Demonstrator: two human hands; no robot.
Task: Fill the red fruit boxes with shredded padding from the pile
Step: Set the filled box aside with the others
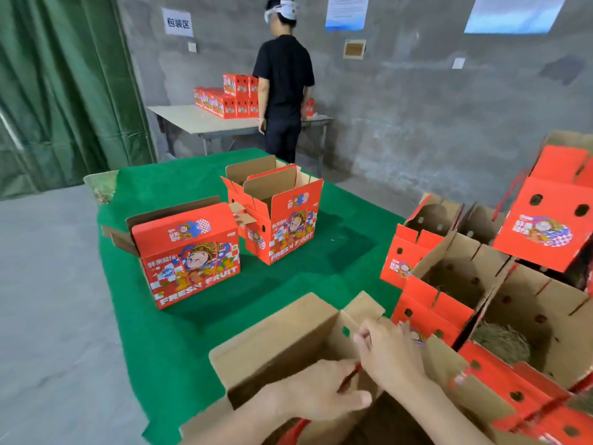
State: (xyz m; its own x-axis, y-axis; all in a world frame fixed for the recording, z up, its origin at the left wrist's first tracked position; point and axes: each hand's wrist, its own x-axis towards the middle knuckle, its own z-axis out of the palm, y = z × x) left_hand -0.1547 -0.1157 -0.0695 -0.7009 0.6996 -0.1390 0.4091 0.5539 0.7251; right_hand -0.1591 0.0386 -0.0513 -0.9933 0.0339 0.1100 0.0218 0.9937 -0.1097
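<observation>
Near box (282, 342) sits right under the camera at the counter (160, 348) edge, flaps up, brown inside showing, and what shows of the inside has no padding. Both hands are at its rim. Left hand (317, 391): grip curled and clamped on a thin red strip (349, 377), cord or flap edge, can't say which. Right hand (394, 351): fingers bent down over the inner flap; whether that grip is really clamped or just resting, I cannot tell. Neither hand carries shreds. Step, as I read it: box prep, getting flaps and strip out of the way before loading. Shredded padding (500, 343) is visible as a straw-coloured nest in one of the open boxes (426, 306) crowded just to the right, so those look done or part done. A carton (101, 186) at the counter's far-left corner seems to hold more shreds; probably the pile, too small to be sure. Next move calls for letting go of the strip, holding the flaps wide, grabbing a loose handful and pushing it down flat to the bottom. Two more red boxes, front one (192, 261) and back one (282, 226), stand upright mid-counter, tops open, contents hidden. Further off, a person (284, 81) stands facing a far counter (199, 120) with stacked boxes (221, 101).
</observation>
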